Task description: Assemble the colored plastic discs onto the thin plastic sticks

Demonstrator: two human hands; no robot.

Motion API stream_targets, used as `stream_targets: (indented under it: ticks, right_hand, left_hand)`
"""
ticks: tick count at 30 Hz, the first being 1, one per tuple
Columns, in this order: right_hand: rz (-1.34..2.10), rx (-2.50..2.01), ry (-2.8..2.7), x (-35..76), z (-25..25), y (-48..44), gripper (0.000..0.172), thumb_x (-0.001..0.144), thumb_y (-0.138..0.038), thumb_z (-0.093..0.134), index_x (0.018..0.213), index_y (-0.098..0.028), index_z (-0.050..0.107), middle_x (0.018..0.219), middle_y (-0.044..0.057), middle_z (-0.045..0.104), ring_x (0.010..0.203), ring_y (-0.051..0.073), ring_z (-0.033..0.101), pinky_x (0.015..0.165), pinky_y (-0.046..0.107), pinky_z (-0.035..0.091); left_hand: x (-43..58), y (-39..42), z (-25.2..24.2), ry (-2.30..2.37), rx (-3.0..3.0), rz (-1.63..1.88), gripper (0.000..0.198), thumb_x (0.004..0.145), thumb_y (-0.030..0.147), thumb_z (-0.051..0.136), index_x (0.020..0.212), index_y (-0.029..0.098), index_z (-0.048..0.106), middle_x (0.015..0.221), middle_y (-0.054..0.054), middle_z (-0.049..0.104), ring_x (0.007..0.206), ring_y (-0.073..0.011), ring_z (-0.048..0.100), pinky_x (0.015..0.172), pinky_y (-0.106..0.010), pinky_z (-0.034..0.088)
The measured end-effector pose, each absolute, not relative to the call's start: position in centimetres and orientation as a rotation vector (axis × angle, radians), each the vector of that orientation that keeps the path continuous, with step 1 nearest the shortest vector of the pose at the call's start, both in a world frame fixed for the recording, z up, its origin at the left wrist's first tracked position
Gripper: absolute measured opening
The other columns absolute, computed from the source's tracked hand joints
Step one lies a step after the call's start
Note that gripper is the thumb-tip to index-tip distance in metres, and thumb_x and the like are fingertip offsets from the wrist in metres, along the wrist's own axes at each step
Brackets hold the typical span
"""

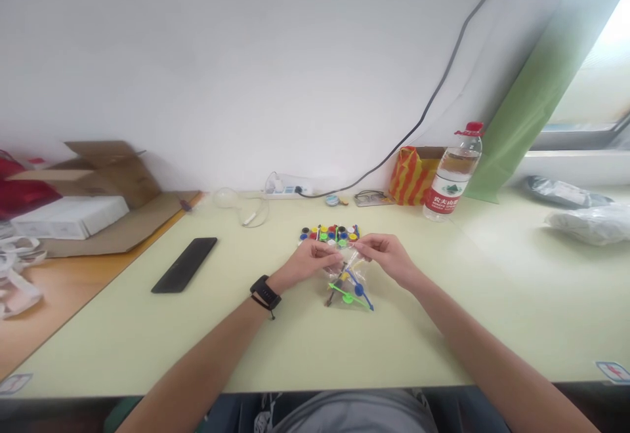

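Observation:
A small clear plastic bag [347,282] of coloured toy parts, with green, blue and yellow pieces showing through, hangs just above the pale green table [275,341]. My left hand [310,261], with a black watch on its wrist, pinches the bag's top from the left. My right hand [388,256] pinches the top from the right. Both hands have their fingers closed on the bag. Just behind them lies a row of coloured round pieces [329,233] in red, yellow, green, blue and black.
A black phone [185,264] lies on the table at the left. A water bottle [451,174] with a red cap stands at the back right beside a red-and-yellow striped bag [411,175]. A power strip [288,189], cardboard [115,177] and plastic bags [585,223] line the edges.

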State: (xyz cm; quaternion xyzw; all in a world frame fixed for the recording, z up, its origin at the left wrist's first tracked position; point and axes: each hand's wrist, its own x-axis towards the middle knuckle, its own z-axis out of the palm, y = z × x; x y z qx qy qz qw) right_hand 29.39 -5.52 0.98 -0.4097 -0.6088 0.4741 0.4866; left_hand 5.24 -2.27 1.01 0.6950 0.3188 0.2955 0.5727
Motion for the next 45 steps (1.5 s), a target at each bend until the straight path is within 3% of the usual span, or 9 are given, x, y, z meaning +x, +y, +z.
stream_targets:
  ticks: [13, 16, 21, 27, 29, 33, 37, 42, 45]
  right_hand:
    - [1.057, -1.051, -1.501, 29.5, 1.1, -5.3, 0.040, 0.081, -0.057, 0.077, 0.098, -0.021, 0.083, 0.088, 0.007, 0.077, 0.080, 0.021, 0.064, 0.074, 0.035, 0.052]
    - [1.086, -0.981, -1.477, 29.8, 1.4, -5.4, 0.039, 0.082, -0.052, 0.077, 0.106, -0.022, 0.083, 0.089, 0.007, 0.077, 0.075, 0.019, 0.062, 0.071, 0.036, 0.051]
    - [1.145, -0.950, -1.475, 30.3, 1.5, -5.4, 0.025, 0.085, -0.039, 0.071, 0.094, -0.021, 0.085, 0.087, 0.008, 0.077, 0.074, 0.019, 0.060, 0.074, 0.037, 0.051]
    - [1.081, -0.859, -1.538, 30.6, 1.8, -5.7, 0.029, 0.087, -0.027, 0.058, 0.096, -0.023, 0.086, 0.096, 0.009, 0.073, 0.083, 0.021, 0.060, 0.079, 0.037, 0.049]
    - [1.037, -0.873, -1.577, 30.5, 2.0, -5.8, 0.026, 0.088, -0.030, 0.061, 0.094, -0.024, 0.085, 0.097, 0.009, 0.072, 0.088, 0.023, 0.062, 0.081, 0.038, 0.050]
    - [1.021, -0.892, -1.571, 30.0, 2.2, -6.0, 0.021, 0.089, -0.040, 0.069, 0.095, -0.024, 0.080, 0.098, 0.008, 0.071, 0.095, 0.025, 0.065, 0.081, 0.037, 0.051]
    - [1.058, -0.960, -1.505, 29.7, 1.8, -5.7, 0.038, 0.089, -0.053, 0.070, 0.114, -0.024, 0.073, 0.097, 0.007, 0.073, 0.094, 0.024, 0.066, 0.077, 0.035, 0.053]
    - [1.061, -1.028, -1.639, 29.7, 1.2, -5.5, 0.040, 0.088, -0.059, 0.069, 0.090, -0.020, 0.078, 0.082, 0.005, 0.072, 0.078, 0.020, 0.063, 0.074, 0.034, 0.052]
    - [1.031, -1.027, -1.643, 29.6, 1.1, -5.5, 0.039, 0.088, -0.058, 0.070, 0.089, -0.020, 0.078, 0.079, 0.004, 0.071, 0.075, 0.019, 0.061, 0.072, 0.033, 0.051]
  left_hand:
    - [5.4, -1.6, 0.9, 0.801, 1.552, 1.048, 0.035, 0.078, 0.041, 0.087, 0.099, 0.013, 0.079, 0.090, -0.011, 0.078, 0.078, -0.0186, 0.071, 0.076, -0.031, 0.059]
    - [5.1, -1.5, 1.2, 0.799, 1.562, 1.056, 0.035, 0.077, 0.040, 0.087, 0.098, 0.013, 0.080, 0.084, -0.010, 0.077, 0.071, -0.0170, 0.069, 0.071, -0.030, 0.058]
    - [4.6, -1.5, 1.6, 0.758, 1.553, 1.042, 0.030, 0.078, 0.037, 0.086, 0.095, 0.014, 0.082, 0.084, -0.010, 0.078, 0.073, -0.0192, 0.070, 0.072, -0.032, 0.057]
    - [4.8, -1.6, 1.5, 0.723, 1.422, 1.076, 0.027, 0.089, 0.037, 0.071, 0.095, 0.012, 0.081, 0.087, -0.013, 0.077, 0.080, -0.0202, 0.071, 0.075, -0.031, 0.057]
    - [5.1, -1.7, 1.4, 0.745, 1.414, 1.115, 0.030, 0.089, 0.040, 0.073, 0.096, 0.012, 0.080, 0.083, -0.011, 0.076, 0.077, -0.0190, 0.070, 0.074, -0.031, 0.057]
    - [5.5, -1.9, 1.2, 0.851, 1.489, 1.147, 0.036, 0.075, 0.037, 0.089, 0.102, 0.014, 0.079, 0.079, -0.007, 0.075, 0.071, -0.0161, 0.068, 0.070, -0.028, 0.057]
    - [5.6, -2.0, 1.0, 0.843, 1.519, 1.134, 0.035, 0.074, 0.039, 0.089, 0.097, 0.014, 0.081, 0.088, -0.010, 0.078, 0.075, -0.0173, 0.069, 0.071, -0.029, 0.058]
    - [5.6, -2.1, 1.4, 0.833, 1.553, 1.121, 0.035, 0.075, 0.040, 0.088, 0.097, 0.014, 0.080, 0.090, -0.010, 0.077, 0.075, -0.0174, 0.069, 0.072, -0.029, 0.058]
    - [5.6, -2.1, 1.5, 0.814, 1.621, 1.032, 0.033, 0.080, 0.041, 0.085, 0.099, 0.015, 0.080, 0.085, -0.008, 0.075, 0.074, -0.0163, 0.067, 0.071, -0.028, 0.057]
